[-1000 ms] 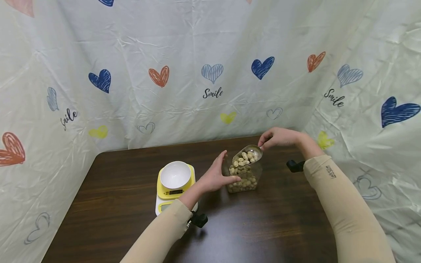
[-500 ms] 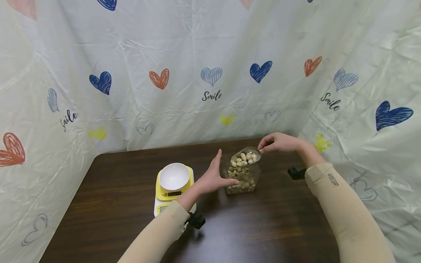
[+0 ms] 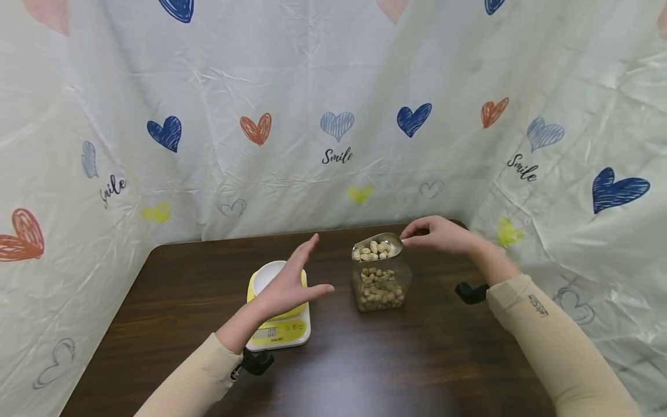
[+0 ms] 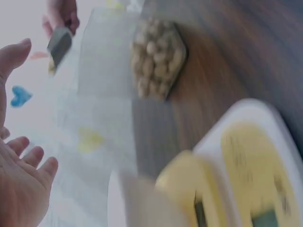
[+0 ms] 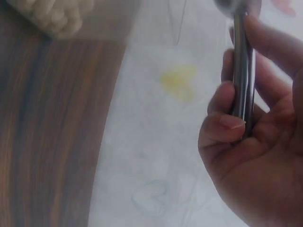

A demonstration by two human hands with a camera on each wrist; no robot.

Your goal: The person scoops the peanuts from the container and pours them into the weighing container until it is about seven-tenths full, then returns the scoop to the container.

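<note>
My right hand (image 3: 443,234) grips the handle of a metal scoop (image 3: 395,243), held above a clear container (image 3: 400,267). Peanuts in shell (image 3: 372,252) fill the scoop's bowl. In the right wrist view the fingers (image 5: 221,126) curl round the scoop handle (image 5: 244,75). More peanuts lie in the lower part of the container. My left hand (image 3: 283,291) touches nothing, its fingers stretched out and thumb apart, between the container and a yellow and white kitchen scale (image 3: 283,336). A white bowl (image 3: 266,274) on the scale is partly hidden behind that hand. The display seems to read 0.0.
Everything stands on a dark wooden table (image 3: 354,353). Behind and beside it hangs a white curtain (image 3: 292,185) printed with hearts. A black wrist camera (image 3: 257,362) sits on the left sleeve, another (image 3: 471,293) on the right.
My left hand has come off the container and moved left, in front of the bowl. The loaded scoop has shifted slightly left over the container.
</note>
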